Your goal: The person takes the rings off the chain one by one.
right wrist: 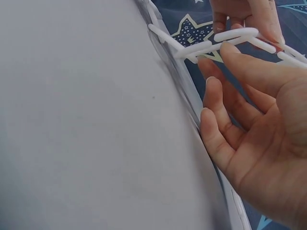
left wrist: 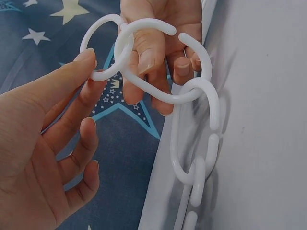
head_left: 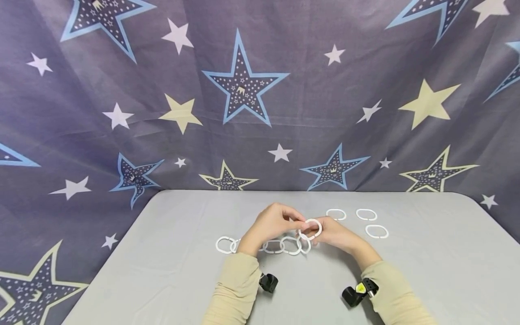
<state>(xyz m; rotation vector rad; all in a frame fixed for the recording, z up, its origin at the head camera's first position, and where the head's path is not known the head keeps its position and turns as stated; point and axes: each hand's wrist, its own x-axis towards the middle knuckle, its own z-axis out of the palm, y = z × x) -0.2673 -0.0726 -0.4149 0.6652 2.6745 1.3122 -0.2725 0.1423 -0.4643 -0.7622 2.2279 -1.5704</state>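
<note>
My left hand [head_left: 276,221] pinches a white plastic ring link [left wrist: 102,17] between thumb and forefinger, its other fingers loosely bent. Facing it, my right hand [head_left: 331,232] holds the end link [left wrist: 153,92] of a white chain between thumb and fingertips. That end link has a small gap in its rim, and the left hand's ring crosses it at the side away from the chain. From there the chain [head_left: 274,252] hangs down and runs leftward along the table, partly hidden behind my left wrist.
Several loose white links lie at the back right of the grey table, among them one oval link [head_left: 366,210] and a nearer one [head_left: 377,226]. A star-patterned cloth [head_left: 300,113] hangs behind the table's far edge.
</note>
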